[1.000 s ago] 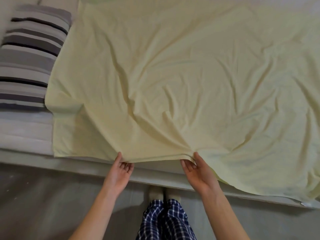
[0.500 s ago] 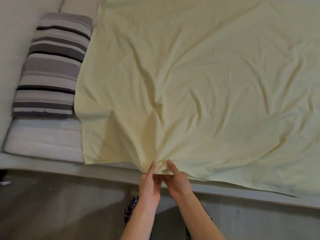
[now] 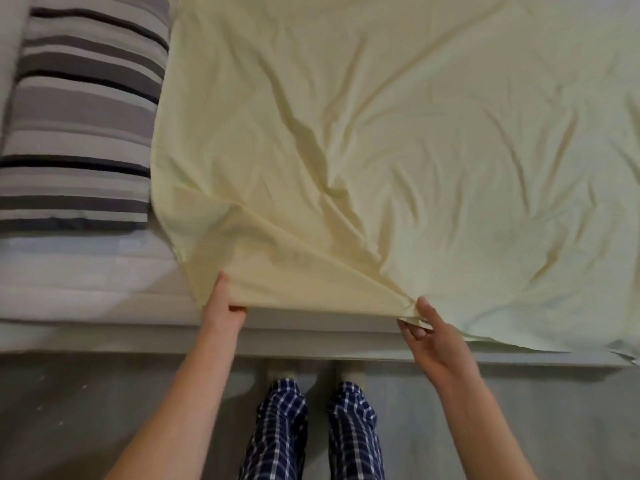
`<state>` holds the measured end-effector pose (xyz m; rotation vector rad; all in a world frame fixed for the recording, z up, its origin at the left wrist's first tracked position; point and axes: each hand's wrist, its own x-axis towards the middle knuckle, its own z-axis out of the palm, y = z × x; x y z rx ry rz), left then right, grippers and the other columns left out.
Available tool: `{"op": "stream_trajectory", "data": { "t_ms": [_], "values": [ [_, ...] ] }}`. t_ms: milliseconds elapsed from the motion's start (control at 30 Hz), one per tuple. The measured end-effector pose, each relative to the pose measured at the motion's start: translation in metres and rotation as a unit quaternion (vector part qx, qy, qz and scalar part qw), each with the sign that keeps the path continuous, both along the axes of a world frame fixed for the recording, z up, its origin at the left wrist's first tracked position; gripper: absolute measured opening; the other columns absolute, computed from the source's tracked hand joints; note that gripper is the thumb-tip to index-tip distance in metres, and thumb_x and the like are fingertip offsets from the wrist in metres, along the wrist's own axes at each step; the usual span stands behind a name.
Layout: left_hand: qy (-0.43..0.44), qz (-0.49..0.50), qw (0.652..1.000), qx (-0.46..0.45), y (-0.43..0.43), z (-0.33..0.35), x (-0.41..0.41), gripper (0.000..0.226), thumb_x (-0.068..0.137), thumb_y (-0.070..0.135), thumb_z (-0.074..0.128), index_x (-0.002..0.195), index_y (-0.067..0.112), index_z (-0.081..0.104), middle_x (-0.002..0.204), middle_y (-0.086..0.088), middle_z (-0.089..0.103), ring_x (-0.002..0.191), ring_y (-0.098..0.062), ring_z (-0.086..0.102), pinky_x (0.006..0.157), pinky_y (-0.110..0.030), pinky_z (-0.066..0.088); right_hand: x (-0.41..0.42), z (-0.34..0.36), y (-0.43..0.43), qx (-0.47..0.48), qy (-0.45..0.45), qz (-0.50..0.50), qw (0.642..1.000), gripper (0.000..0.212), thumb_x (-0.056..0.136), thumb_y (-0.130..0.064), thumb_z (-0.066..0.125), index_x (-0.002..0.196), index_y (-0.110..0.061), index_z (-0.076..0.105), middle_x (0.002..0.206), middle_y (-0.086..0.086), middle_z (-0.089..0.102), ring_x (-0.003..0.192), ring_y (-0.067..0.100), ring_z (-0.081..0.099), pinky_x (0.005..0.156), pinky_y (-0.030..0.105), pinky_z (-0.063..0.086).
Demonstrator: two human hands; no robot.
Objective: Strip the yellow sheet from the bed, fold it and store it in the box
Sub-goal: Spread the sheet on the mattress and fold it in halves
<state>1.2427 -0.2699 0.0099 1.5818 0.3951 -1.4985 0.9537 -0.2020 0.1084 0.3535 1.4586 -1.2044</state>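
Observation:
The pale yellow sheet (image 3: 398, 133) lies wrinkled over most of the bed, its near edge lifted off the mattress. My left hand (image 3: 223, 306) grips that edge close to the sheet's near left corner, thumb on top and fingers tucked under the cloth. My right hand (image 3: 420, 323) pinches a bunched fold of the same edge further right, with creases fanning out from the pinch. Between my hands the edge is stretched taut. The box is not in view.
A grey, black and white striped pillow (image 3: 86, 112) lies at the bed's left end on the bare white mattress (image 3: 86, 271). The bed frame edge (image 3: 104, 341) runs across in front of me. My legs in blue plaid trousers (image 3: 311, 427) stand on the grey floor.
Half a second ago my hands were together at one bunched spot on the edge. They have moved apart, the left hand sliding left toward the corner, stretching the edge between them.

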Motion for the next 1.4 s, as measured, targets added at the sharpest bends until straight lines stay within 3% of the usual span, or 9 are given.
{"op": "stream_trajectory", "data": {
  "t_ms": [133, 367, 500, 600, 767, 900, 1133, 1267, 1400],
  "values": [
    [-0.119, 0.031, 0.990, -0.074, -0.001, 0.017, 0.086, 0.040, 0.085, 0.026, 0.069, 0.123, 0.018, 0.059, 0.125, -0.002, 0.063, 0.102, -0.013, 0.065, 0.087, -0.029, 0.055, -0.002, -0.020, 0.008, 0.001, 0.058, 0.036, 0.998, 0.012, 0.086, -0.009, 0.063, 0.092, 0.000, 0.057, 0.080, 0.008, 0.075, 0.069, 0.016, 0.072, 0.062, 0.029, 0.060],
    [-0.208, 0.028, 0.971, 0.114, 0.049, 0.005, 0.124, 0.055, 0.086, 0.015, 0.067, 0.136, 0.007, 0.045, 0.140, -0.009, 0.050, 0.126, -0.024, 0.050, 0.101, -0.037, 0.044, 0.049, -0.082, 0.046, 0.166, 0.017, 0.081, 0.983, 0.027, 0.086, -0.002, 0.064, 0.106, 0.008, 0.049, 0.091, 0.019, 0.059, 0.070, 0.021, 0.063, 0.088, 0.043, 0.054],
    [-0.166, 0.049, 0.983, 0.056, 0.018, 0.026, 0.132, 0.004, 0.092, 0.014, 0.059, 0.092, 0.013, 0.054, 0.140, -0.010, 0.050, 0.128, -0.022, 0.049, 0.101, -0.034, 0.043, 0.033, -0.077, 0.009, 0.116, -0.007, 0.054, 0.992, 0.010, 0.091, 0.006, 0.053, 0.100, 0.003, 0.048, 0.096, 0.017, 0.057, 0.081, 0.026, 0.060, 0.078, 0.041, 0.058],
    [-0.130, 0.078, 0.988, -0.019, -0.031, 0.066, 0.128, 0.016, 0.092, 0.019, 0.059, 0.103, 0.008, 0.056, 0.123, -0.009, 0.058, 0.113, -0.023, 0.057, 0.089, -0.032, 0.051, 0.013, -0.050, -0.029, 0.064, 0.007, 0.050, 0.997, 0.008, 0.095, 0.003, 0.047, 0.102, 0.004, 0.051, 0.103, 0.014, 0.057, 0.087, 0.023, 0.058, 0.094, 0.038, 0.051],
    [-0.156, 0.070, 0.962, -0.214, -0.086, 0.130, 0.124, 0.009, 0.087, 0.019, 0.066, 0.093, 0.013, 0.063, 0.090, -0.002, 0.074, 0.083, -0.013, 0.071, 0.080, -0.029, 0.058, -0.021, -0.013, -0.045, -0.090, 0.021, -0.029, 0.995, 0.007, 0.093, -0.002, 0.050, 0.091, -0.007, 0.054, 0.080, 0.004, 0.069, 0.067, 0.010, 0.065, 0.071, 0.031, 0.060],
    [-0.239, 0.005, 0.970, -0.048, -0.005, 0.069, 0.149, 0.003, 0.091, 0.008, 0.059, 0.089, 0.010, 0.061, 0.116, -0.010, 0.059, 0.080, -0.009, 0.064, 0.069, -0.023, 0.054, 0.013, -0.062, 0.013, 0.101, 0.007, 0.073, 0.992, 0.009, 0.096, -0.006, 0.049, 0.088, -0.004, 0.052, 0.055, 0.003, 0.068, 0.064, 0.020, 0.059, 0.059, 0.026, 0.059],
    [-0.360, -0.058, 0.930, 0.049, 0.055, 0.022, 0.202, 0.034, 0.085, 0.005, 0.067, 0.117, -0.004, 0.062, 0.083, -0.001, 0.064, 0.064, -0.006, 0.054, 0.056, -0.016, 0.051, 0.078, -0.096, 0.030, 0.201, 0.030, 0.040, 0.978, 0.018, 0.095, -0.002, 0.047, 0.112, 0.003, 0.053, 0.098, 0.016, 0.059, 0.073, 0.017, 0.063, 0.065, 0.019, 0.057],
    [-0.311, -0.112, 0.944, 0.021, 0.062, 0.012, 0.219, 0.030, 0.083, 0.008, 0.069, 0.113, 0.001, 0.065, 0.086, 0.000, 0.064, 0.070, -0.007, 0.056, 0.069, -0.024, 0.049, 0.155, -0.071, 0.035, 0.204, 0.066, 0.069, 0.974, 0.016, 0.097, -0.011, 0.044, 0.084, -0.009, 0.053, 0.048, -0.003, 0.062, 0.039, -0.001, 0.058, 0.041, 0.012, 0.048],
    [-0.241, -0.145, 0.960, -0.001, 0.078, 0.022, 0.228, 0.023, 0.080, 0.013, 0.074, 0.102, 0.015, 0.068, 0.084, 0.009, 0.067, 0.075, -0.003, 0.059, 0.070, -0.017, 0.045, 0.313, -0.061, 0.031, 0.189, -0.106, 0.207, 0.954, 0.032, 0.096, -0.038, 0.047, 0.107, -0.008, 0.049, 0.103, 0.008, 0.064, 0.093, 0.021, 0.061, 0.089, 0.042, 0.046]
  ]
}}
